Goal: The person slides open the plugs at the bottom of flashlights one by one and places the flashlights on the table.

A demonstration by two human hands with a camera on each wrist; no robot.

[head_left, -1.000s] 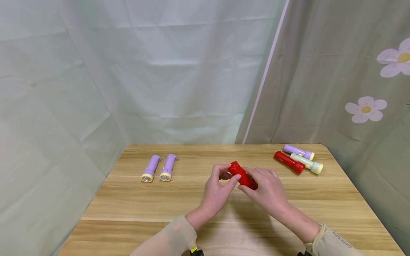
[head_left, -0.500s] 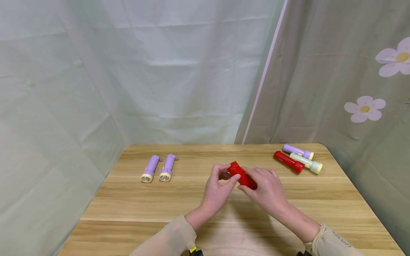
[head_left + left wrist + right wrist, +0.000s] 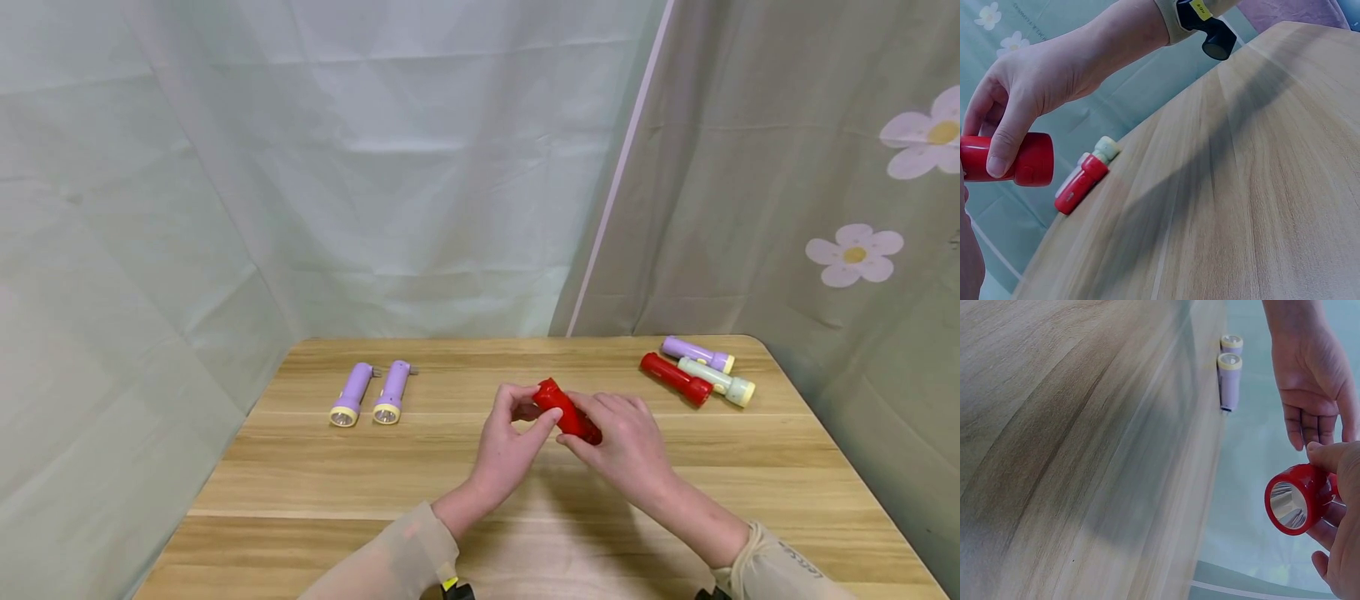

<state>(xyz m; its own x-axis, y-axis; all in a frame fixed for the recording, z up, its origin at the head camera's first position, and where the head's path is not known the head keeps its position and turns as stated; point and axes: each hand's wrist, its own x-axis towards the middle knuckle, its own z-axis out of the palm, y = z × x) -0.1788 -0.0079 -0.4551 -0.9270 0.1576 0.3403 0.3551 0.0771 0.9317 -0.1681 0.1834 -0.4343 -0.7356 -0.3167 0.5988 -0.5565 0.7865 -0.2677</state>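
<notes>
A red flashlight (image 3: 564, 410) is held above the middle of the table, tilted, between both hands. My left hand (image 3: 506, 442) pinches its tail end with thumb and fingers. My right hand (image 3: 628, 437) grips it around the head end, thumb below and fingers over the top. The right wrist view shows the flashlight's round reflector (image 3: 1288, 507) facing out past the fingers of the right hand. In the left wrist view, the right thumb (image 3: 1005, 142) lies across the red barrel. Part of the flashlight's head is hidden behind the right fingers in the head view.
Two purple flashlights, one (image 3: 352, 396) beside another (image 3: 393, 392), lie at the left with metal prongs out at their tails. At the back right lie a red flashlight (image 3: 677, 380), a pale green one (image 3: 718, 383) and a purple one (image 3: 696, 353). Curtains (image 3: 450, 167) border the wooden table (image 3: 337, 483).
</notes>
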